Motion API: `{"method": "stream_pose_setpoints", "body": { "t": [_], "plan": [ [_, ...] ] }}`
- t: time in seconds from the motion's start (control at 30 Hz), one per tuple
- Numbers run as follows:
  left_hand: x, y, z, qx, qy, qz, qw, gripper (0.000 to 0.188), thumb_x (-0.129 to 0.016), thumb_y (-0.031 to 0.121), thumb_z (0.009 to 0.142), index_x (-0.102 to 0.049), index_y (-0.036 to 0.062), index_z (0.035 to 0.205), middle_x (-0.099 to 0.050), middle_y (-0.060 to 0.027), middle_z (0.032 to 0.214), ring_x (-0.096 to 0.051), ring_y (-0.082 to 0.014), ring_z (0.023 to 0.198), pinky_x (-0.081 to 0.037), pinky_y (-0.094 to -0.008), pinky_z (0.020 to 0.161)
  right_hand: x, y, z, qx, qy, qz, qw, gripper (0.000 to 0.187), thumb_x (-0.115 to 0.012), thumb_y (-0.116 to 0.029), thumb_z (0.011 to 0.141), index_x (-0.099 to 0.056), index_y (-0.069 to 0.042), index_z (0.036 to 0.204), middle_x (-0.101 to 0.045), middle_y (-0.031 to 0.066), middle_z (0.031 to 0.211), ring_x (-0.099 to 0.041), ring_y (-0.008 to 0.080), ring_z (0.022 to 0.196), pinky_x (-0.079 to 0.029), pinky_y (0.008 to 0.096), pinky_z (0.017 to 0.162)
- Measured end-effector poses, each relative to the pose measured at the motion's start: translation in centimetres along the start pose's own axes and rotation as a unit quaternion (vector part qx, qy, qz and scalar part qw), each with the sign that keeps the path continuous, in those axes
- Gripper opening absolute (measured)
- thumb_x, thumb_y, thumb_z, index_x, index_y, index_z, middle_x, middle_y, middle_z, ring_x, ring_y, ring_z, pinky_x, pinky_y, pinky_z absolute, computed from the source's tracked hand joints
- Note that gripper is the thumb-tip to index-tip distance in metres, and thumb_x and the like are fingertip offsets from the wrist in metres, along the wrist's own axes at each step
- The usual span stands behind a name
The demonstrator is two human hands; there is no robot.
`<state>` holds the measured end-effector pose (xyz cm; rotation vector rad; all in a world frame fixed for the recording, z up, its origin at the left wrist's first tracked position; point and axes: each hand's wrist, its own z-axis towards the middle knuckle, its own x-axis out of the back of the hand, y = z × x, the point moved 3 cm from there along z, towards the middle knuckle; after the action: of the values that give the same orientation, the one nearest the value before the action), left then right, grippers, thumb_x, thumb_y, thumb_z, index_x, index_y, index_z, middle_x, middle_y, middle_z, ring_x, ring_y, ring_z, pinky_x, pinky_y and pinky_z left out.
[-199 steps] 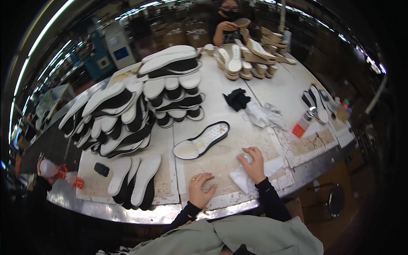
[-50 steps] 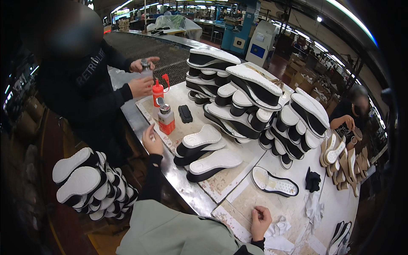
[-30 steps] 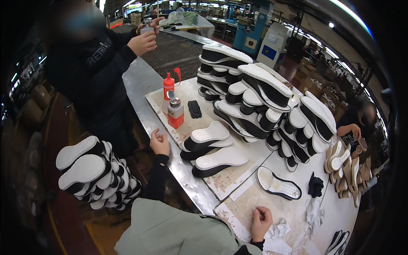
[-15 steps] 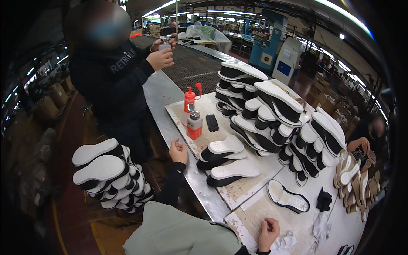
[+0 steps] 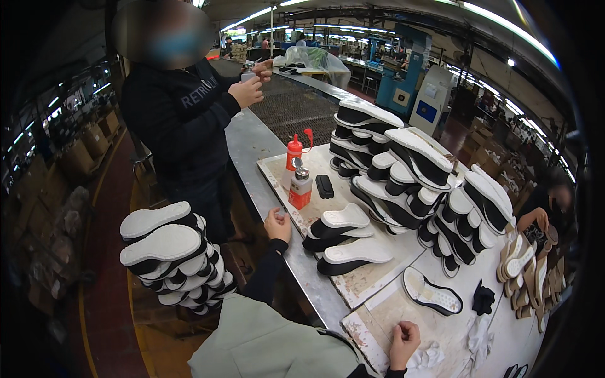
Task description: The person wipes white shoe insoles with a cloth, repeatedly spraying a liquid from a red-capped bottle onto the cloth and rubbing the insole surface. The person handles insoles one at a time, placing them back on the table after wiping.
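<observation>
My left hand (image 5: 277, 227) is at the metal edge of the table, fingers curled, with a small pale bit at the fingertips that I cannot make out. Just right of it lie two white-topped black wedge shoe soles (image 5: 354, 255). Beyond them stands a clear bottle with red liquid and a metal cap (image 5: 301, 188). My right hand (image 5: 404, 344) rests on the near part of the table, loosely closed, with nothing visible in it. Crumpled white cloth (image 5: 426, 356) lies beside it. A single flat sole (image 5: 432, 291) with a dark rim lies farther up.
Tall stacks of white-and-black soles (image 5: 391, 183) fill the far table; another stack (image 5: 167, 252) stands at left. A red-capped squeeze bottle (image 5: 294, 151), black case (image 5: 324, 186) and black cloth (image 5: 483, 297) lie about. One co-worker (image 5: 183, 113) holds a bottle; another sits beside tan soles (image 5: 535, 277).
The whole view has shifted slightly, moving the scene right and down. The co-worker's one hand has moved away from the bottle. My hands stay in nearly the same places on the table.
</observation>
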<state>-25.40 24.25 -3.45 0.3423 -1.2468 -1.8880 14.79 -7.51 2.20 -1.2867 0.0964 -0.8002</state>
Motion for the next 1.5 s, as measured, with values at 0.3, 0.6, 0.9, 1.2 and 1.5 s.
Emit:
{"method": "stream_pose_setpoints", "body": {
  "t": [0.3, 0.6, 0.9, 1.2, 1.5],
  "plan": [
    [-0.1, 0.0, 0.0, -0.04, 0.014, -0.004, 0.999, 0.03, -0.075, 0.012, 0.077, -0.063, 0.0033, 0.103, -0.059, -0.0049, 0.068, -0.057, -0.0159, 0.056, -0.048, -0.0309, 0.058, 0.1, 0.4, 0.1, -0.002, -0.001, 0.004, 1.0, 0.007, -0.067, 0.001, 0.08, -0.062, 0.001, 0.085, -0.06, 0.006, 0.09, -0.052, 0.0108, 0.071, -0.041, 0.022, 0.059],
    [-0.1, -0.6, 0.1, -0.025, 0.017, -0.001, 1.0, 0.032, -0.076, 0.01, 0.075, -0.063, 0.0023, 0.104, -0.06, -0.0051, 0.069, -0.056, -0.0136, 0.054, -0.049, -0.0289, 0.057, -0.1, 0.1, 0.0, -0.018, -0.003, 0.013, 1.0, 0.009, -0.066, 0.002, 0.079, -0.063, 0.002, 0.087, -0.06, 0.0077, 0.091, -0.056, 0.0125, 0.074, -0.045, 0.0222, 0.061],
    [0.3, -0.1, 0.1, -0.029, 0.011, 0.002, 1.0, 0.032, -0.075, 0.009, 0.075, -0.064, 0.0017, 0.104, -0.06, -0.0039, 0.068, -0.057, -0.0122, 0.054, -0.048, -0.0278, 0.057, 0.0, 0.0, -0.1, -0.012, 0.002, 0.027, 1.0, 0.009, -0.067, 0.0, 0.079, -0.064, 0.002, 0.087, -0.062, 0.0098, 0.095, -0.059, 0.0155, 0.08, -0.047, 0.0233, 0.062],
    [0.4, 0.0, 0.3, -0.019, 0.01, 0.002, 1.0, 0.03, -0.075, 0.009, 0.078, -0.063, 0.0002, 0.104, -0.059, -0.0025, 0.067, -0.056, -0.0101, 0.053, -0.047, -0.0272, 0.055, 0.1, -0.4, 0.0, -0.034, -0.006, 0.005, 0.999, 0.01, -0.068, -0.001, 0.079, -0.065, 0.002, 0.089, -0.063, 0.01, 0.096, -0.059, 0.016, 0.081, -0.047, 0.0238, 0.063],
    [0.5, 0.2, 0.3, 0.009, -0.001, 0.022, 1.0, 0.034, -0.076, 0.015, 0.077, -0.064, 0.0027, 0.106, -0.061, -0.0042, 0.068, -0.06, -0.0157, 0.056, -0.049, -0.0324, 0.061, 0.2, -0.7, 0.0, -0.03, 0.0, 0.0, 1.0, 0.01, -0.068, -0.001, 0.079, -0.066, 0.002, 0.088, -0.064, 0.0113, 0.097, -0.061, 0.0191, 0.085, -0.048, 0.0252, 0.063]
  ]
}}
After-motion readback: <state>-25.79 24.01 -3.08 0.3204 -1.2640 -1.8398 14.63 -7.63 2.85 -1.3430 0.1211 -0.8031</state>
